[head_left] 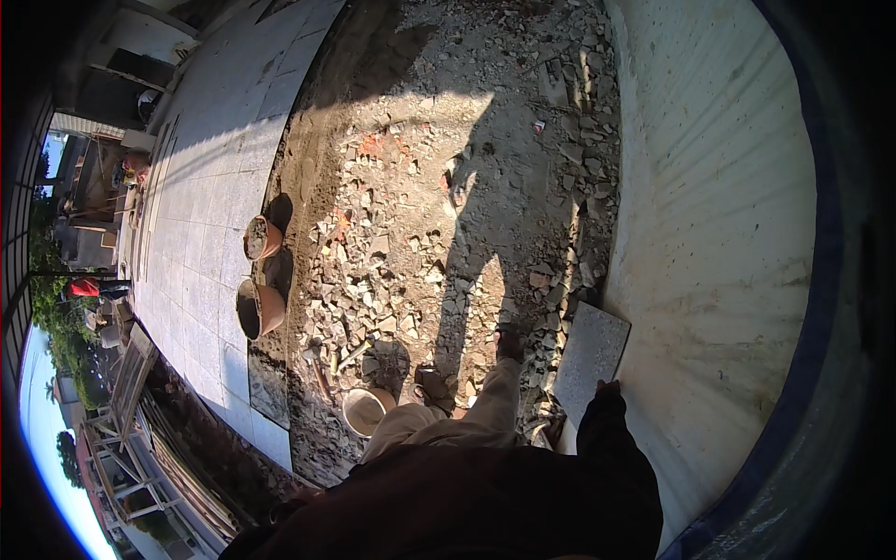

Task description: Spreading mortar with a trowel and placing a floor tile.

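Note:
At the lower right, my right hand (pixel 609 386) reaches out of a dark sleeve to the edge of a grey square tile (pixel 592 357). Its fingers are closed at that edge, small in the picture and partly in shade. The tile stands tilted beside the pale wall, above the rubble. My left hand (pixel 287 507) is low at the left by my dark clothing, mostly hidden, and its fingers cannot be made out. A round pale bucket (pixel 366 412) sits on the ground in front of my legs.
Broken rubble (pixel 373 308) covers the ground ahead. Two orange-brown buckets (pixel 269 311) stand along the edge of the grey tiled floor (pixel 191 243) at left. A long pale wall (pixel 719 233) bounds the right. Far left, a person in red (pixel 86 287) stands near stacked timber (pixel 135 369).

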Motion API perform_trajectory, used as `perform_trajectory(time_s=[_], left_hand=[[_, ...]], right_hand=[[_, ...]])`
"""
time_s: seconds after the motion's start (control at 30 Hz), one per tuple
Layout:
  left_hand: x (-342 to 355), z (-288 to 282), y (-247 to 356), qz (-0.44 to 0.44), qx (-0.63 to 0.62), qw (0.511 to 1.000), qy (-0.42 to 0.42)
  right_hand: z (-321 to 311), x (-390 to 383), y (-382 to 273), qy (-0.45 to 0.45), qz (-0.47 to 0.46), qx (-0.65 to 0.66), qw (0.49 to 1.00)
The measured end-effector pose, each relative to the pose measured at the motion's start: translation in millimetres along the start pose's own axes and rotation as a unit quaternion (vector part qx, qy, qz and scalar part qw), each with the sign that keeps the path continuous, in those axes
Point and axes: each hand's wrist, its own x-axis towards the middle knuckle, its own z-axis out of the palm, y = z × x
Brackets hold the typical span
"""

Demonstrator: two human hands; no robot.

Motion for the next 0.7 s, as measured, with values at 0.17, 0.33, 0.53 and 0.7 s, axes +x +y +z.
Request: perform_trajectory(time_s=[0.17,0.33,0.53,0.7], left_hand=[[-8.0,-73.5,61.0,0.077,0.13,0.987,0.062],[6.2,-105.2,102.8,-0.002,0.144,0.99,0.015],[29.0,-122.6,125.7,-0.04,0.116,0.992,-0.038],[37.1,-125.9,126.7,0.043,0.021,0.982,0.184]], right_hand=[[51.3,15.3,-11.9,0.114,0.031,-0.075,0.99],[73.1,19.2,-14.6,-0.014,-0.038,-0.116,0.992],[91.8,43.0,-28.2,-0.148,-0.142,-0.209,0.956],[99.7,48.6,-55.0,-0.267,-0.273,-0.348,0.856]])
